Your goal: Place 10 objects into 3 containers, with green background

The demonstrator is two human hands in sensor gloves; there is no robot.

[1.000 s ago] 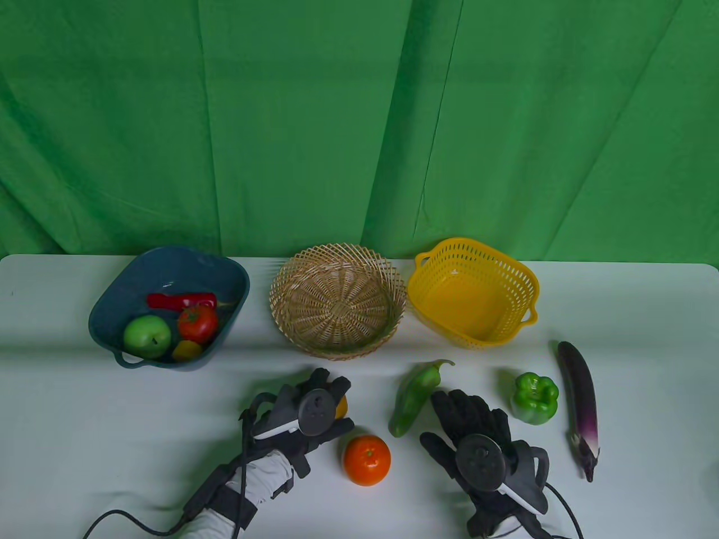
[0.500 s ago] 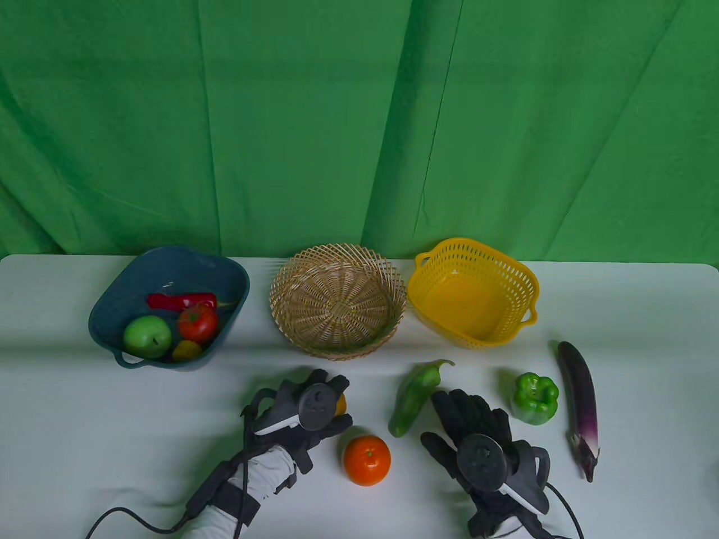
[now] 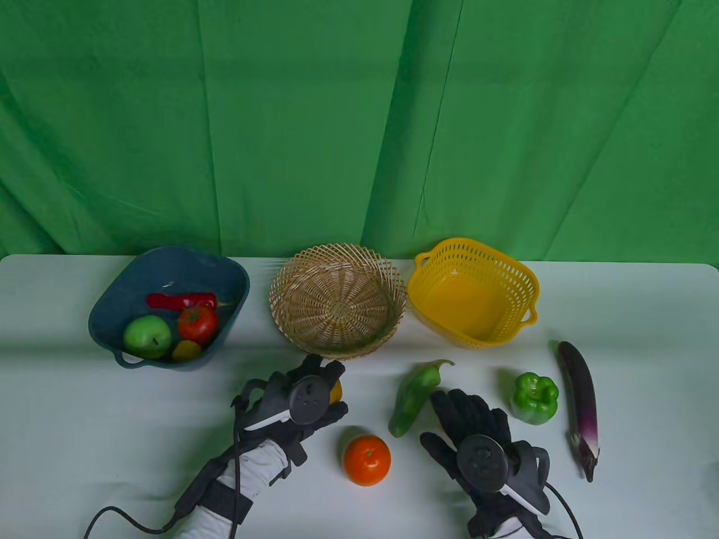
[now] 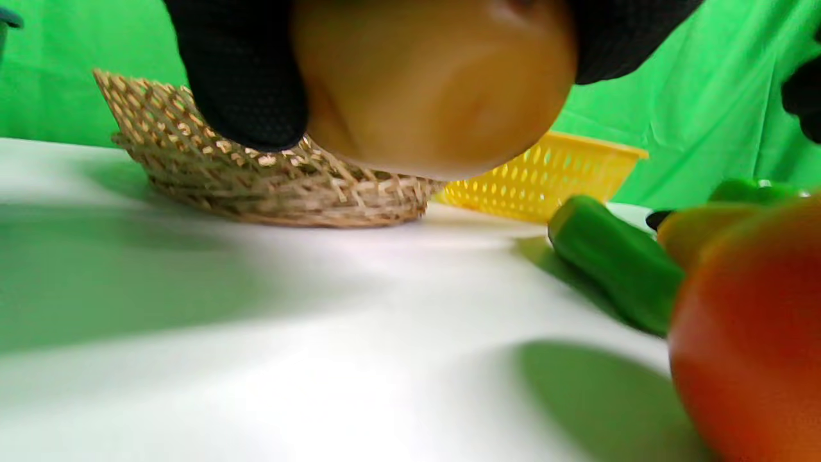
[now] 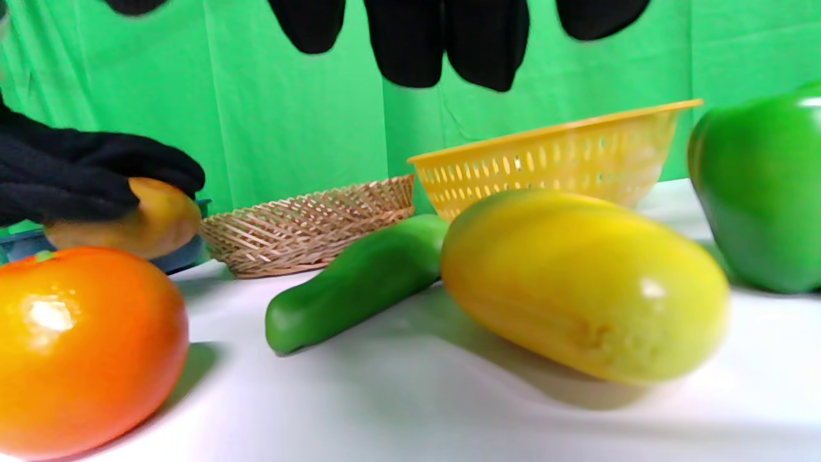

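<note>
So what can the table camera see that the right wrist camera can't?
Only the table view shows the blue tub with its green apple, tomato and red chili, plus the eggplant.

Only the right wrist view shows the yellow fruit lying under the right hand.

Both show the wicker basket, yellow basket, long green pepper, bell pepper, orange, and the left hand holding a yellow-orange fruit.

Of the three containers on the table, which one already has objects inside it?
The dark blue basket on the left, holding an apple, a tomato and a red pepper. The wicker basket and yellow basket have nothing in them.
</note>
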